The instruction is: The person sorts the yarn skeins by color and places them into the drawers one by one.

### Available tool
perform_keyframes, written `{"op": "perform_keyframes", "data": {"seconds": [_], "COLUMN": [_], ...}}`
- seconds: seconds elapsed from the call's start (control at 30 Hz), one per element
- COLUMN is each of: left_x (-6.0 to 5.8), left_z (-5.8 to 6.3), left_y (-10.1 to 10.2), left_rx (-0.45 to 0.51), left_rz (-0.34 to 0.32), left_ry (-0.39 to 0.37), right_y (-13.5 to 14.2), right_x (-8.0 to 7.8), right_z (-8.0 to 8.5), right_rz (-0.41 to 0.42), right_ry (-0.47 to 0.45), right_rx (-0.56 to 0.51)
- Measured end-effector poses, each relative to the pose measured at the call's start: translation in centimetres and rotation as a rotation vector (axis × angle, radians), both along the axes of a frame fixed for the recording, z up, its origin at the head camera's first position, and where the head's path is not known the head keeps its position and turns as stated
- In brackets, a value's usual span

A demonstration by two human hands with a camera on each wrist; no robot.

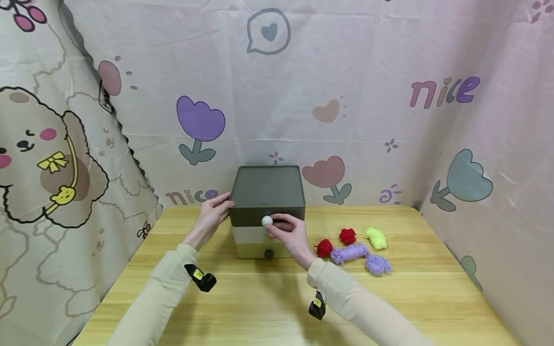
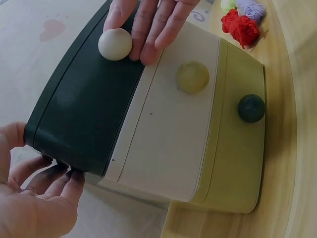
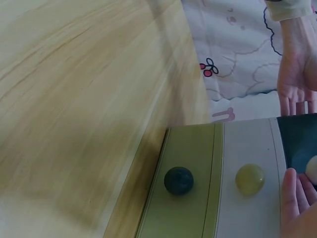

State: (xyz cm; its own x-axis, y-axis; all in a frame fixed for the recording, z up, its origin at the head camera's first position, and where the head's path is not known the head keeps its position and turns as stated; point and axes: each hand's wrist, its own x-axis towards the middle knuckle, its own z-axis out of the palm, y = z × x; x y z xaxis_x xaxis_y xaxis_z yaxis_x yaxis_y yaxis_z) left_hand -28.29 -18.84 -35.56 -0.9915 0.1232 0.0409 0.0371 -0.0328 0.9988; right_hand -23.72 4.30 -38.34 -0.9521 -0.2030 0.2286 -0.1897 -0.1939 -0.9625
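A small three-drawer box [image 1: 268, 187] stands on the table, its front facing me. From top to bottom the drawers are dark green [image 2: 84, 109], white [image 2: 163, 124] and yellow-green [image 2: 235, 153]. My right hand [image 1: 294, 235] pinches the round white knob [image 1: 267, 221] of the top drawer, with its other fingertips close against the drawer front. At the box's upper left, my left hand [image 1: 212, 215] rests its fingertips on the side, the thumb near the top edge. A yellow knob [image 2: 192, 77] and a dark green knob [image 2: 251, 108] sit on the lower drawers.
Right of the box lie red yarn balls [image 1: 347, 236], purple yarn bundles [image 1: 378, 265] and a yellow-green one [image 1: 376, 238]. A printed curtain [image 1: 268, 96] hangs behind the wooden table [image 1: 242, 307] and along both its sides.
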Motion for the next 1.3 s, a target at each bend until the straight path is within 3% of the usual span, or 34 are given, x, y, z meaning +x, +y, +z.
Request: {"op": "perform_keyframes", "data": {"seconds": [0.37, 1.3], "left_x": [-0.17, 0.04], "left_z": [-0.31, 0.02], "left_y": [-0.16, 0.0], "left_rx": [-0.027, -0.011], "left_rz": [-0.006, 0.001], "left_ry": [0.011, 0.002], "right_y": [-0.78, -1.02], "right_x": [0.15, 0.16], "right_z": [0.07, -0.09], "right_rz": [-0.098, -0.139], "right_ry": [0.022, 0.036], "right_rx": [0.011, 0.02]}}
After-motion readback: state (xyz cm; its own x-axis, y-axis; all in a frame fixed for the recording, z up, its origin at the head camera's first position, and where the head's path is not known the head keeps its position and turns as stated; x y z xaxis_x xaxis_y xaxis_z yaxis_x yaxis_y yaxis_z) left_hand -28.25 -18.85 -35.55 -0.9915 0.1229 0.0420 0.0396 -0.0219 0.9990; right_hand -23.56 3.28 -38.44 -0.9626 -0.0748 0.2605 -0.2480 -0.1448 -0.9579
